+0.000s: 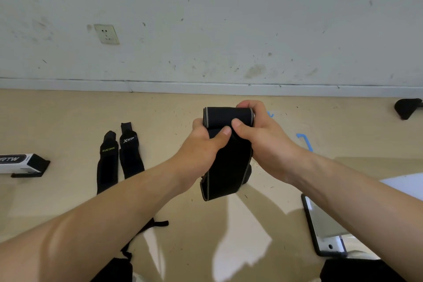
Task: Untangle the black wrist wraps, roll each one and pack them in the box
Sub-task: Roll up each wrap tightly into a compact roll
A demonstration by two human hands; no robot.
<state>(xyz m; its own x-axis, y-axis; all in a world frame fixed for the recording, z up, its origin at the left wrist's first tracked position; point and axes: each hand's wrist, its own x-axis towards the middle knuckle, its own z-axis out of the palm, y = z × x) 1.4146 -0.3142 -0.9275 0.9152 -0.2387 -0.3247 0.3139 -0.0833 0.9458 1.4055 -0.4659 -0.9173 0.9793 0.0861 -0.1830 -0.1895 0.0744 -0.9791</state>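
A black wrist wrap with grey edging (225, 162) is held up above the beige floor, its top end wound into a roll and its tail hanging down. My left hand (203, 139) grips the roll from the left with the thumb on top. My right hand (258, 130) grips it from the right, fingers curled over the roll. Two more black wrist wraps lie flat side by side on the floor to the left, one lettered in green (107, 162), one with a white logo (131, 153). The white and black box (21, 163) lies open-ended at the far left.
A phone (325, 226) lies on the floor at lower right. Thin black straps (146, 229) trail under my left forearm. Blue tape marks (304, 141) sit on the floor right of my hands. A dark object (407, 107) rests by the wall at far right.
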